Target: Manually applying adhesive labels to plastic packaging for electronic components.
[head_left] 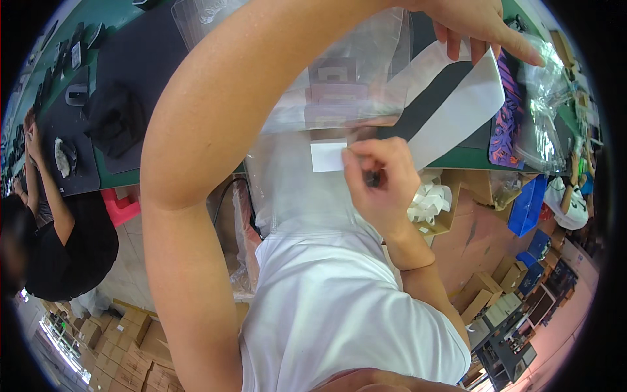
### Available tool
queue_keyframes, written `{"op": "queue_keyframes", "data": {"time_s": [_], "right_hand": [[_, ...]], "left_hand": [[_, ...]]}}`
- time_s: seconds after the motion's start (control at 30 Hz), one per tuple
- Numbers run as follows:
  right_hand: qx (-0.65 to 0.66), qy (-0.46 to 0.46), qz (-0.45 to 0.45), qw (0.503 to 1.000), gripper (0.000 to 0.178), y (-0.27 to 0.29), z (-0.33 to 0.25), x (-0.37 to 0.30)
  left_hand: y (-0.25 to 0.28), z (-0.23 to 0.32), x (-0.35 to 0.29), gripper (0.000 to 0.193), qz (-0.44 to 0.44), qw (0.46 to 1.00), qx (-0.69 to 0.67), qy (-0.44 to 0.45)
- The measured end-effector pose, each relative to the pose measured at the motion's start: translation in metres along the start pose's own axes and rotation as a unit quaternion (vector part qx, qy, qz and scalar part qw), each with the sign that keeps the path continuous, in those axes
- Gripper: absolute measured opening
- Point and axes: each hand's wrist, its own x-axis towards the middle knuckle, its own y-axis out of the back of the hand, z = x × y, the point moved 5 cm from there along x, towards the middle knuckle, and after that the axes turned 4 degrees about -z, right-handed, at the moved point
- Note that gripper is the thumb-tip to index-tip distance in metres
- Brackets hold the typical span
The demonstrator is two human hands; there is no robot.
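Note:
My left arm reaches across the bags to the far right. There my left hand (473, 26) has its fingers curled at the top of a looped white label strip (457, 117), one finger stretched out to the right. Close to my body, my right hand (385, 179) pinches the right edge of a small white label (328, 157). The label lies over a clear plastic bag (294, 189) that hangs off the table's near edge toward my shirt. More clear bags (339, 85) with pale rectangular patches lie beyond it, partly hidden by my left arm.
An open carton with crumpled white strips (431, 201) stands below the table, right of my right hand. A blue bin (528, 206) is farther right. Clear plastic wrapping (545, 111) and a purple patterned cloth (506, 124) lie on the table. Another person (72, 242) works at left.

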Motion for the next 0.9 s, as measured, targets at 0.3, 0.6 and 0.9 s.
{"op": "queue_keyframes", "data": {"time_s": [0.3, 0.6, 0.9], "right_hand": [[-0.209, 0.167, -0.319, 0.909, 0.100, 0.000, -0.029, -0.026], [-0.181, 0.208, -0.484, 0.830, 0.088, 0.023, -0.036, -0.009], [-0.037, 0.214, -0.066, 0.974, 0.098, 0.019, -0.038, 0.023]], "left_hand": [[-0.004, 0.035, 0.032, 0.080, -0.011, 0.968, 0.029, 0.248], [-0.016, 0.011, 0.014, 0.079, 0.006, 0.942, 0.006, 0.336], [-0.002, 0.006, -0.002, 0.078, 0.051, 0.996, -0.015, 0.073]]}}
